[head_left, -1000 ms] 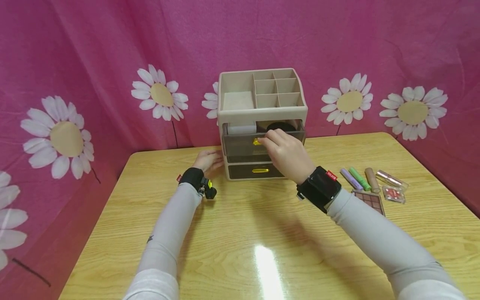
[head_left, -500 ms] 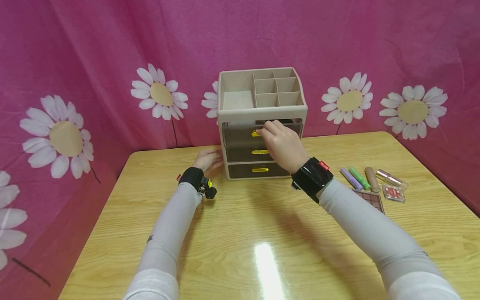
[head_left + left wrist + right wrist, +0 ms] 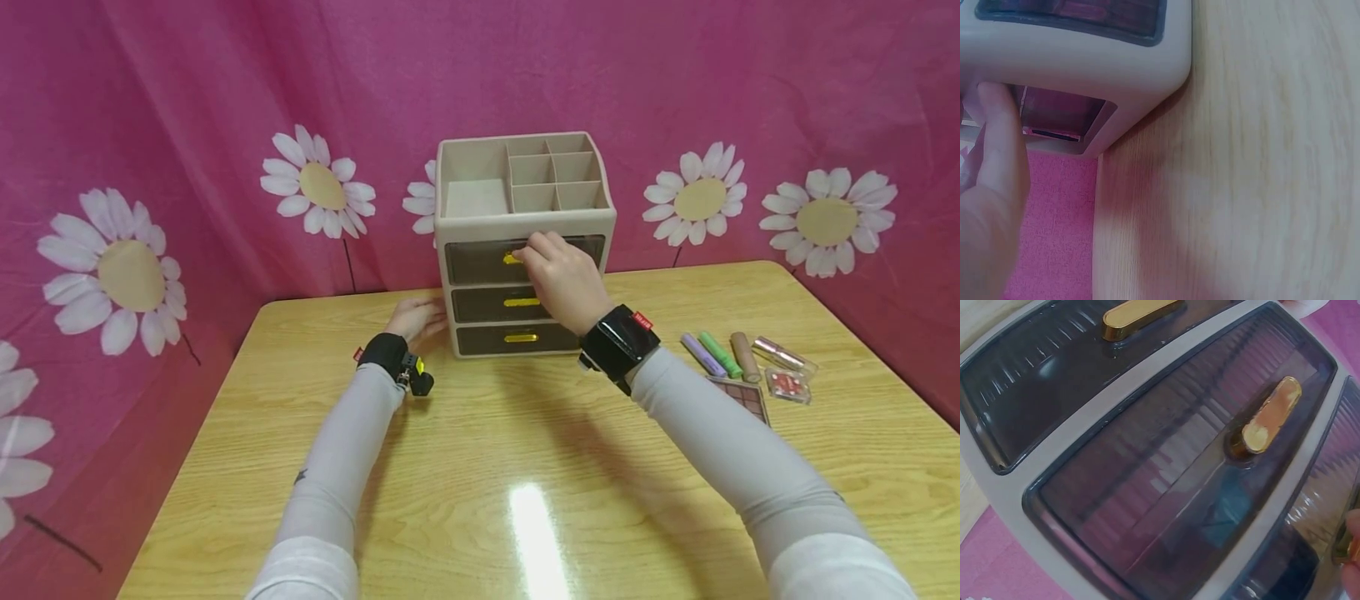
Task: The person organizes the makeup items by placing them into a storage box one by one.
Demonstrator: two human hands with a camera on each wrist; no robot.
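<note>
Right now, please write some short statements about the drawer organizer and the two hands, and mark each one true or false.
1. The right hand is at the gold handle of the top drawer. True.
2. The top drawer is pulled far out. False: it sits flush with the organizer front.
3. The left hand rests against the organizer's left side. True.
4. The cosmetics lie left of the organizer. False: they lie on the table to its right.
5. The top compartments are full of brushes. False: they look empty.
</note>
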